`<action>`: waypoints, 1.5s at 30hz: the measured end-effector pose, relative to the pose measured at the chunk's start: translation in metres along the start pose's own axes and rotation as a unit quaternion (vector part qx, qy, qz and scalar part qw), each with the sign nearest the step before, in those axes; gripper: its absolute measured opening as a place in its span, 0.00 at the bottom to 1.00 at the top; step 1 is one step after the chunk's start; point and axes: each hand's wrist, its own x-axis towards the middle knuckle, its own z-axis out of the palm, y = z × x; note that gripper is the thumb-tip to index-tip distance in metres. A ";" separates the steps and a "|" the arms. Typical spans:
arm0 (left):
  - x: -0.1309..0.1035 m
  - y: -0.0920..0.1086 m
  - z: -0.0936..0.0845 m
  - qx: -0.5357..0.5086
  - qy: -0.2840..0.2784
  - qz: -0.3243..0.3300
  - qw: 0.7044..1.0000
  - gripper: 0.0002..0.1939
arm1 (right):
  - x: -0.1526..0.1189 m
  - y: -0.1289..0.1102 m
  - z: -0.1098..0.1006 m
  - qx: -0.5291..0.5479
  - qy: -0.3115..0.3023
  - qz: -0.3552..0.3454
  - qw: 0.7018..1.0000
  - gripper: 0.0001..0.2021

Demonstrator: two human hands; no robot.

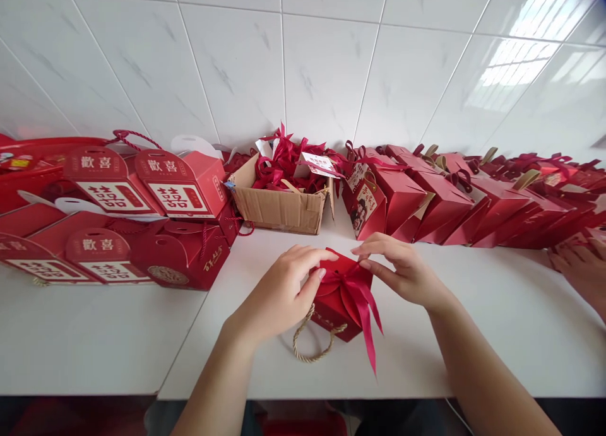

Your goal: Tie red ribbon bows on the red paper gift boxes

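Note:
A small red gift box point(331, 313) sits on the white table in front of me, with a twisted gold cord handle point(303, 355) hanging from its near side. Across its top runs a dark pink ribbon point(360, 295) tied in a bow, its two tails draping toward me. My left hand point(288, 284) pinches the ribbon at the left of the bow, thumb and forefinger against the box top. At the far right corner of the box, my right hand point(402, 269) pinches the other side of the ribbon between thumb and fingers.
A cardboard box point(279, 209) of loose ribbons and tags stands behind. Stacked red boxes point(177, 183) with white-and-red labels are at left. Rows of red gift boxes point(440, 199) line the wall at right. Another person's hand point(582, 262) reaches in at the right edge.

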 end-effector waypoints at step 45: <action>0.012 0.008 0.035 0.008 0.071 -0.079 0.994 0.07 | 0.008 0.000 0.027 -0.021 0.121 0.164 0.979 0.10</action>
